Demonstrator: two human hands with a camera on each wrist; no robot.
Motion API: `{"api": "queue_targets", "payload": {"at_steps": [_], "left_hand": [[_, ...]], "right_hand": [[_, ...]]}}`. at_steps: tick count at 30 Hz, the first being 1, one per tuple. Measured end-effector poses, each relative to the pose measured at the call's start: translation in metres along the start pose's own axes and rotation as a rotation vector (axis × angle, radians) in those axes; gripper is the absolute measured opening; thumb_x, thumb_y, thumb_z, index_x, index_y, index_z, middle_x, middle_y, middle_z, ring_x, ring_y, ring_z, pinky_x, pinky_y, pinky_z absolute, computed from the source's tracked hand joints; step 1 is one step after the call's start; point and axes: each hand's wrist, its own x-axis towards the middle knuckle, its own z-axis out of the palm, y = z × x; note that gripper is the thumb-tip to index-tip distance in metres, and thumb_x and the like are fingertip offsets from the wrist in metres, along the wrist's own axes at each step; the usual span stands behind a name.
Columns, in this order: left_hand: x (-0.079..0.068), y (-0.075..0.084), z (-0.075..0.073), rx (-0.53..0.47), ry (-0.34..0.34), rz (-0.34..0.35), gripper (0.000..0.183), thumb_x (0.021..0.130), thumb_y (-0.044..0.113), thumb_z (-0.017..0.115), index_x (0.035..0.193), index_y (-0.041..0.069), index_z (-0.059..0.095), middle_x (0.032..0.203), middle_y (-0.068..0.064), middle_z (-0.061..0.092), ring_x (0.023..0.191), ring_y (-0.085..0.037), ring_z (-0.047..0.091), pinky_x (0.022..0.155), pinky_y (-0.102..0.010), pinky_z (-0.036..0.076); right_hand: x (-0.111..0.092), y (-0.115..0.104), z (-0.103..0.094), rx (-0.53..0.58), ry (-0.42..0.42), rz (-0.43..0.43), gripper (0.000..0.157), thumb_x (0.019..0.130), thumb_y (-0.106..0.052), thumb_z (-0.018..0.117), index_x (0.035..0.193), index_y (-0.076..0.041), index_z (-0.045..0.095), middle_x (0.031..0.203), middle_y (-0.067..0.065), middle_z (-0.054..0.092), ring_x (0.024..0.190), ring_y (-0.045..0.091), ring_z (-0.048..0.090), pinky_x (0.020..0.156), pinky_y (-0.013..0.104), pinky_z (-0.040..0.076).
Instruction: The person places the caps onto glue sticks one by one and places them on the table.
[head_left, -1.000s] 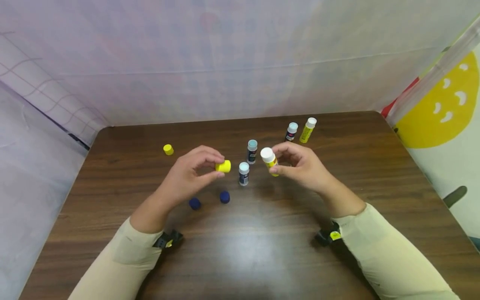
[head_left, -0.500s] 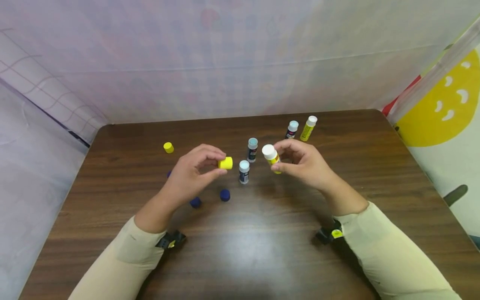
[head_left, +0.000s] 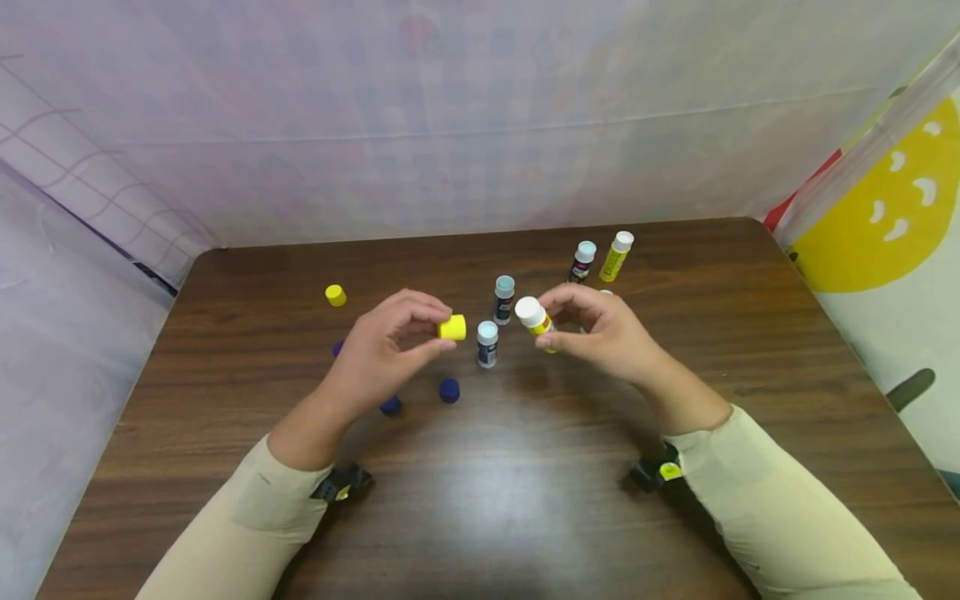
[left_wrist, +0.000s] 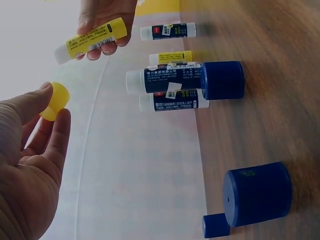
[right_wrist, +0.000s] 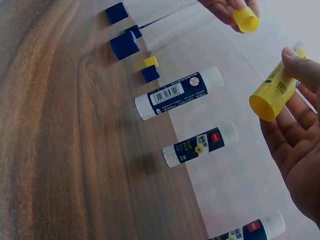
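My left hand (head_left: pixel 378 362) pinches a yellow cap (head_left: pixel 452 327) between thumb and fingertips, its hollow opening visible in the right wrist view. An uncapped yellow glue stick (head_left: pixel 535 320) is held in my right hand (head_left: pixel 603 333), its white end up and tilted toward the left. The cap and the stick are apart, both raised above the table. Between and below the hands stand two uncapped navy glue sticks, a nearer one (head_left: pixel 487 345) and a farther one (head_left: pixel 504 299). Blue caps (head_left: pixel 449 391) lie near my left hand, one partly hidden behind it.
Another navy glue stick (head_left: pixel 582 262) and a yellow glue stick (head_left: pixel 617 257) stand uncapped at the back right of the wooden table (head_left: pixel 495 500). A pale top shows behind my right hand, mostly hidden. A yellow cap (head_left: pixel 335 295) sits at the back left. A curtain (head_left: pixel 450 125) hangs behind.
My left hand has shifted slightly right with the yellow cap. My right hand moved a little right, then back left, with the glue stick tilting more toward the cap.
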Motion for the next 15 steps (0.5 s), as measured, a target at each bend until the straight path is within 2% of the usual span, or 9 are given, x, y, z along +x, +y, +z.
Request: {"api": "queue_targets", "payload": {"at_steps": [15], "left_hand": [[-0.0006, 0.0017, 0.0046, -0.035, -0.005, 0.034, 0.028, 0.086, -0.001, 0.083, 0.111, 0.0, 0.071, 0.119, -0.011, 0.069, 0.104, -0.021, 0.071, 0.093, -0.025, 0.062]], "right_hand": [[0.0002, 0.0041, 0.0074, -0.009, -0.05, -0.048, 0.035, 0.082, 0.011, 0.081, 0.115, 0.003, 0.07, 0.103, -0.005, 0.072, 0.095, 0.014, 0.068, 0.085, 0.023, 0.058]]}}
